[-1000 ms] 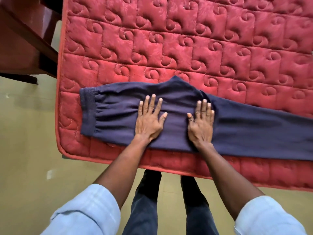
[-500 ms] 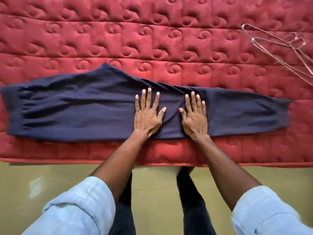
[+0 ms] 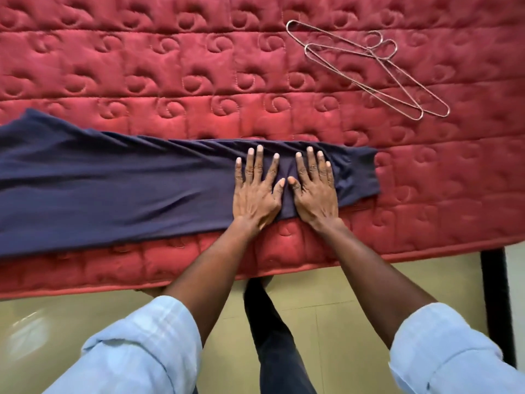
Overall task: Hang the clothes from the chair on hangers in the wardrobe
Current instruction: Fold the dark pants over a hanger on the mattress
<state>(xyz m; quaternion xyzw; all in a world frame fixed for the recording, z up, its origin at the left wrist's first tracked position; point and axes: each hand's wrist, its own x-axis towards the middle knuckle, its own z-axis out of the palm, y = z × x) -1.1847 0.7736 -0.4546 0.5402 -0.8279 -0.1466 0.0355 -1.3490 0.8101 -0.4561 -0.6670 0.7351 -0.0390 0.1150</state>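
Dark navy trousers (image 3: 127, 189) lie folded lengthwise along the near edge of a red quilted mattress (image 3: 170, 66), running off the left of the view. My left hand (image 3: 255, 189) and my right hand (image 3: 314, 189) press flat on the cloth side by side, fingers straight, close to the trousers' right end. Two thin wire hangers (image 3: 366, 66) lie overlapped on the mattress at the upper right, well apart from both hands.
The mattress edge (image 3: 199, 277) runs across the lower middle, with pale tiled floor (image 3: 326, 317) below it. A dark bed-frame leg (image 3: 497, 308) stands at the right. My own legs (image 3: 272, 336) stand close to the bed.
Both flat hands have slid rightward along the trousers, from near the waistband to near the leg end. The view has followed, bringing the hangers and the bed's right corner into sight.
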